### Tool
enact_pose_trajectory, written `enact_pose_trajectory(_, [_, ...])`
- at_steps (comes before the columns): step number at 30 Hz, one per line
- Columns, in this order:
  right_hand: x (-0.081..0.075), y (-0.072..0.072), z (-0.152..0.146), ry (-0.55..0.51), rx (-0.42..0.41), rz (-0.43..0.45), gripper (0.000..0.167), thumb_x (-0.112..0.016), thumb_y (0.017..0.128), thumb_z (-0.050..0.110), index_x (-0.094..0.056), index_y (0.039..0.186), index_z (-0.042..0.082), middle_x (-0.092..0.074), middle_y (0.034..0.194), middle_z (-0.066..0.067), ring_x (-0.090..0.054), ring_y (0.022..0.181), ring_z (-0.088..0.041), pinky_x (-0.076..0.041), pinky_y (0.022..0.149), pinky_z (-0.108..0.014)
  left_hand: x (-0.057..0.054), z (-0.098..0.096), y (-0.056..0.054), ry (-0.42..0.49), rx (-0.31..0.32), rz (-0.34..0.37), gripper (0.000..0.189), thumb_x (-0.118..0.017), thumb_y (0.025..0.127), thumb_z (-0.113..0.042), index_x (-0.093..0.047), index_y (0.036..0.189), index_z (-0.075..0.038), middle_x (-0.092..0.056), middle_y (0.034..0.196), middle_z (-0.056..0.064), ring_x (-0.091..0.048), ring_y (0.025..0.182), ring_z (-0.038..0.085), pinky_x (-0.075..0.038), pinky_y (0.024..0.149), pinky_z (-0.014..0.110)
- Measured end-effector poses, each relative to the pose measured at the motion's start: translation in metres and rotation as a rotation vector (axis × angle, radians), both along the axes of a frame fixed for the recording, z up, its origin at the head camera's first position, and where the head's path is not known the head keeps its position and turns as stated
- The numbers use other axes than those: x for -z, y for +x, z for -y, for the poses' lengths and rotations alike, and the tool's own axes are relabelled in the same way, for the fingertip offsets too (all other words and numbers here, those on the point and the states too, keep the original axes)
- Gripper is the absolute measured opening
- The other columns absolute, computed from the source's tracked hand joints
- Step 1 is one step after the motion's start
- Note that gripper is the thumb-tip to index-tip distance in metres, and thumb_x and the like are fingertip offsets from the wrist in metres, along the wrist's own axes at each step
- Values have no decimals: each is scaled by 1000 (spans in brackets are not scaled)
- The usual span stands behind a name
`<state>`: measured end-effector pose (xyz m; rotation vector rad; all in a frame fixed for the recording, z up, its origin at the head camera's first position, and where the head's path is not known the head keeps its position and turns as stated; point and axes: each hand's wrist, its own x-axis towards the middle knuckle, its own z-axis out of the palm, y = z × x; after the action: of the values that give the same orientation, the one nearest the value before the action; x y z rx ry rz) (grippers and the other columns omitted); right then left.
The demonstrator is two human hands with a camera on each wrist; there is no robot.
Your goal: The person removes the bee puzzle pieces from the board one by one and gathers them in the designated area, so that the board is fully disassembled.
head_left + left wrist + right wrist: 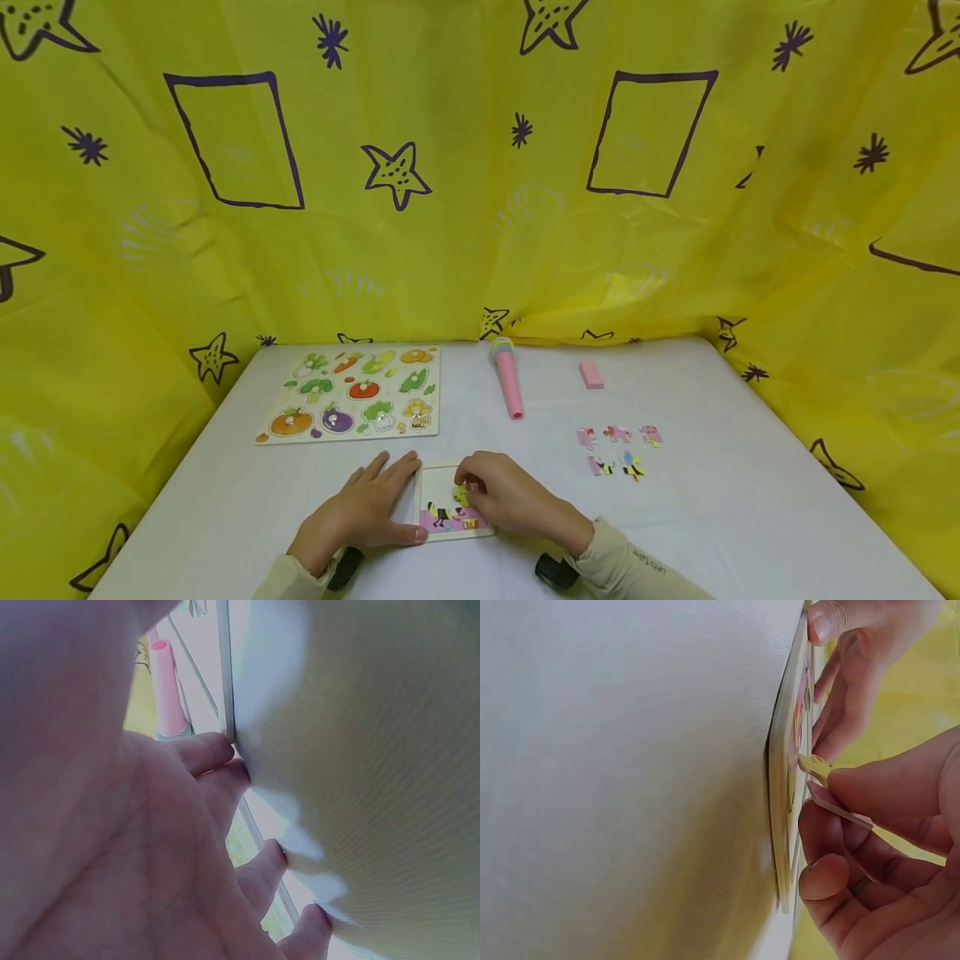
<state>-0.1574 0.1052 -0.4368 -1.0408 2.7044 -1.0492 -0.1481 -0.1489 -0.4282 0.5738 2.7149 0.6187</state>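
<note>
A small square puzzle board [417, 500] lies on the table before me, its bottom row filled with pink, yellow and black picture pieces [442, 518]. My left hand [360, 508] rests at its left side, fingers spread and fairly straight, with the thumb on the lower left corner. Over the board's right side my right hand [506, 496] pinches a yellow and pink puzzle piece [831, 796] between thumb and fingers. In the right wrist view that piece is tilted, one end close to the board's face. Part of it is hidden by the fingers.
Several loose puzzle pieces [617, 433] lie to the right. Behind them is a pink block [591, 375]. A pink toy microphone [508, 379] lies at the back middle, and a vegetable knob puzzle [405, 417] at the back left. A yellow curtain [450, 250] surrounds the table.
</note>
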Motion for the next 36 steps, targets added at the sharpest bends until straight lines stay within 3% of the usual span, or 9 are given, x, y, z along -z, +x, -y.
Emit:
enact_pose_trajectory(12, [4, 1, -9, -154, 56, 73, 12, -68, 99, -5, -72, 108, 2, -64, 94, 6, -56, 83, -6, -53, 75, -25, 4, 1, -1, -6, -2, 2, 98, -90, 84, -51, -46, 160, -7, -39, 170, 12, -22, 157, 49, -19, 123, 72])
enact_pose_trajectory(19, [6, 3, -19, -207, 92, 33, 13, -68, 97, -6, -73, 106, 3, -66, 95, 4, -57, 84, -8, -53, 74, -26, 4, 1, -2, -8, 16, 12, 99, -89, 84, -52, -44, 160, -5, -37, 170, 16, -21, 157, 53, -17, 123, 74])
enact_pose_trajectory(36, [10, 5, -64, -241, 216, 99, 15, -66, 98, -4, -72, 104, 8, -70, 94, 5, -61, 85, -12, -55, 77, -26, 1, 1, -1, 1, 6, 10, 98, -89, 84, -51, -45, 160, -6, -38, 170, 13, -21, 158, 50, -17, 124, 72])
